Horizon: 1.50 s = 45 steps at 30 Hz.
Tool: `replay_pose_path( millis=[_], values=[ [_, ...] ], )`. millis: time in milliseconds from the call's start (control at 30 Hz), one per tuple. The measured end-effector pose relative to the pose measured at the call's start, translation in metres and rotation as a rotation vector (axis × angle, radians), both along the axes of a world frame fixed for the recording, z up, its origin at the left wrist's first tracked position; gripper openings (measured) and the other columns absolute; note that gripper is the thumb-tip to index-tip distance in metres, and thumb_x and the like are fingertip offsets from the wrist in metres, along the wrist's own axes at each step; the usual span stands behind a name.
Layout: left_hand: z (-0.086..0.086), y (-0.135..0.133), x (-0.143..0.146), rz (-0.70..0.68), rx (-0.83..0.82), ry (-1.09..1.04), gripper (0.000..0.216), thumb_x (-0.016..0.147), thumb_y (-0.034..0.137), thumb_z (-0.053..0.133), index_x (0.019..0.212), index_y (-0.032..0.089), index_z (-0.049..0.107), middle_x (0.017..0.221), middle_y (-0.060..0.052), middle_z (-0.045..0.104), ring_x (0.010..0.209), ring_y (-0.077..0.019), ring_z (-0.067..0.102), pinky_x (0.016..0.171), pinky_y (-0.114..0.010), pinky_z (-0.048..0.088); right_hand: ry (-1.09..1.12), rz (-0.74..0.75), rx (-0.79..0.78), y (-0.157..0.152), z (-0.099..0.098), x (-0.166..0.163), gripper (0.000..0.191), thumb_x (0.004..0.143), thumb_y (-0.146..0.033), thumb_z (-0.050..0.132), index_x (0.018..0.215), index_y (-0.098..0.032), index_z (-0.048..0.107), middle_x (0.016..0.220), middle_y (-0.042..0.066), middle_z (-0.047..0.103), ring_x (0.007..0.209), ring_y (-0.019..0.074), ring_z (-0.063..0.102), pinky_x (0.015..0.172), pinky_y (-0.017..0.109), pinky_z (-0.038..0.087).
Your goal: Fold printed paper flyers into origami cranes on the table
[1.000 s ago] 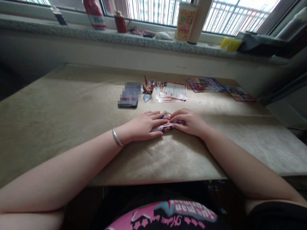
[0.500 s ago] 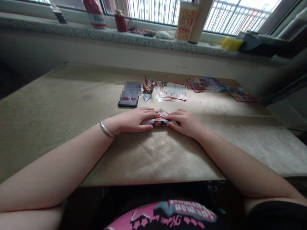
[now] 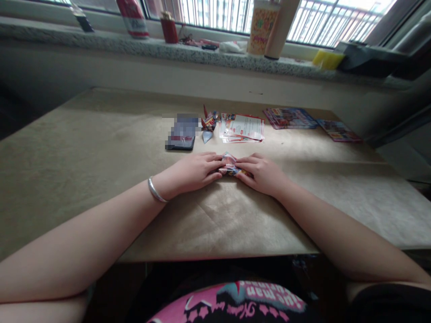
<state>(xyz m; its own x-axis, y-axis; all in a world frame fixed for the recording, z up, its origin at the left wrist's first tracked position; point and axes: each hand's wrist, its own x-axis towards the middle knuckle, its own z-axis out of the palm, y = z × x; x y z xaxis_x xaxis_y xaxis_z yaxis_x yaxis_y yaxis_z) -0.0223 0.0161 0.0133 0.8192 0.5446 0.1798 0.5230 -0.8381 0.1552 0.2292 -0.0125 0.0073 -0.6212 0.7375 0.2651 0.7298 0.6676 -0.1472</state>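
Note:
A small folded piece of glossy printed paper lies on the table between my two hands, its pointed top facing away from me. My left hand, with a silver bracelet at the wrist, closes its fingers and thumb on the paper's left side. On the right side, the fingers and thumb of my right hand press on the paper. Both palms hide the paper's outer parts. Just beyond stand a folded paper figure with pointed tips and a dark phone, partly blurred out.
A stack of printed cards lies behind my hands. Further right are more colourful cards and another small pile. On the stone windowsill stand a red bottle, a patterned cup and a yellow object.
My left hand has slid right, nearer my right hand, and covers more of the paper. The paper's near edge looks folded differently. My right hand has barely moved.

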Motion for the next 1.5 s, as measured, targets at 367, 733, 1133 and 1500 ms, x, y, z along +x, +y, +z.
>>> replay_pose_path(
  millis=[367,733,1133,1500],
  values=[
    [-0.002,-0.003,0.003,0.055,0.031,0.008,0.043,0.101,0.037,0.044,0.136,0.016,0.058,0.138,-0.013,0.059,0.123,-0.0274,0.058,0.108,-0.043,0.047,-0.042,-0.002,-0.016,0.003,-0.004,0.000,0.045,0.098,-0.038,0.049,0.134,-0.017,0.063,0.138,0.009,0.063,0.110,0.0281,0.057,0.102,0.046,0.047],
    [-0.002,-0.009,0.010,0.127,0.041,0.013,0.045,0.100,0.035,0.045,0.138,0.013,0.055,0.134,-0.016,0.060,0.123,-0.0284,0.058,0.107,-0.044,0.048,-0.054,-0.034,-0.001,0.004,-0.005,-0.001,0.048,0.098,-0.039,0.048,0.138,-0.016,0.060,0.140,0.008,0.061,0.119,0.0306,0.053,0.106,0.048,0.045],
    [-0.003,-0.012,0.013,0.109,0.124,0.070,0.045,0.102,0.035,0.043,0.138,0.009,0.053,0.135,-0.017,0.059,0.124,-0.0281,0.057,0.108,-0.041,0.047,-0.063,-0.019,0.001,0.005,-0.006,-0.001,0.049,0.098,-0.040,0.048,0.140,-0.017,0.058,0.141,0.008,0.061,0.119,0.0300,0.055,0.105,0.047,0.045],
    [-0.015,0.010,0.012,0.052,0.180,-0.027,0.037,0.101,0.027,0.047,0.133,0.012,0.057,0.136,-0.014,0.061,0.123,-0.0261,0.059,0.107,-0.041,0.049,-0.056,-0.095,0.023,0.009,-0.008,-0.006,0.049,0.097,-0.039,0.049,0.138,-0.014,0.059,0.138,0.010,0.063,0.119,0.0305,0.054,0.105,0.046,0.045]
  ],
)
